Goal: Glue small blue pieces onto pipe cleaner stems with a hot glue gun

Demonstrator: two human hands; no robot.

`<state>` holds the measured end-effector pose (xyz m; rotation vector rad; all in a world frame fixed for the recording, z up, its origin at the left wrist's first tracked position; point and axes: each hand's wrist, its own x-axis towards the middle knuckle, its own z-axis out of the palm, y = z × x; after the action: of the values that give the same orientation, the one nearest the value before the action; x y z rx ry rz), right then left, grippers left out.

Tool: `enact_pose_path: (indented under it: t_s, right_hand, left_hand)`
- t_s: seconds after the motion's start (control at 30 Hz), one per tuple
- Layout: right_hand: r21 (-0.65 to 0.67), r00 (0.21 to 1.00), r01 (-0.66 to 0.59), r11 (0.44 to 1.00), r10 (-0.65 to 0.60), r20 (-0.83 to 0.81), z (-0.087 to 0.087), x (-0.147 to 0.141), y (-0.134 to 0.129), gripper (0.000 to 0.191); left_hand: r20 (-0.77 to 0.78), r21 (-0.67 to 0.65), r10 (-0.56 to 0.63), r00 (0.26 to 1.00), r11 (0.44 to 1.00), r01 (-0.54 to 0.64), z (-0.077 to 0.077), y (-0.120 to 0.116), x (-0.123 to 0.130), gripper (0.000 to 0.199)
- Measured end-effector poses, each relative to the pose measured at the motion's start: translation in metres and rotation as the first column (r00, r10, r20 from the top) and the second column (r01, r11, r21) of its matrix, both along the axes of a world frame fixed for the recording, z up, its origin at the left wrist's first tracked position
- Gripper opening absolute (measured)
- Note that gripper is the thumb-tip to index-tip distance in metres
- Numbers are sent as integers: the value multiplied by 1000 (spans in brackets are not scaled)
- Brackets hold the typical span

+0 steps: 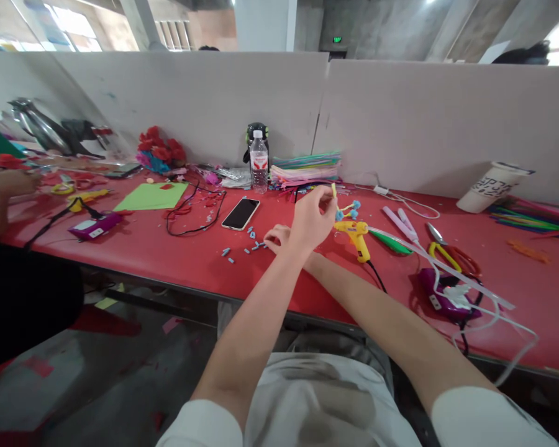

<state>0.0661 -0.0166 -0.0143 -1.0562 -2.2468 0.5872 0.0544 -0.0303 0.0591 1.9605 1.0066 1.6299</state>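
My forearms cross above the red table. My left hand (313,217) is raised, its fingers closed on a thin yellow stem (334,190) that sticks up from the fingertips. Beneath and to its left, my right hand (279,237) rests on the table, thumb and forefinger curled at small blue pieces (256,246); whether one is pinched is too small to tell. More short blue pieces (226,252) lie scattered to the left. Just right of my left hand are yellow stems with blue tips (353,210) and a yellow glue gun (356,238).
A phone (241,213), water bottle (259,162) and bundled stems (306,170) lie beyond my hands. Scissors (451,253), a purple device (442,297), clear strips and a tilted cup (492,186) are right. At far left is another person's hand (9,185), near green paper (151,195).
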Motion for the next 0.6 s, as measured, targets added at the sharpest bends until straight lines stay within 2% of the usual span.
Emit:
enact_pose_path:
  t_s: [0.13,0.3,0.5,0.6]
  right_hand:
    - [-81,991,86,993,-77,111,6,-22,8,25]
    - [-133,981,134,982,-112,158,10,-32,8,13]
    - [-135,979,203,970,-203,10,-2,-28,14,13]
    - [-119,980,122,985,-138,-142,-9,-7,11,13]
  left_hand:
    - [2,0,-19,1000,1000,19,-1,0,2,7]
    - [17,-37,-20,1000,999,21,-5,1,1,7]
    - [64,-44,-27,998,999,30,0,-2,1,6]
    - [80,-46,-17,997,999,20,1,1,-2,5]
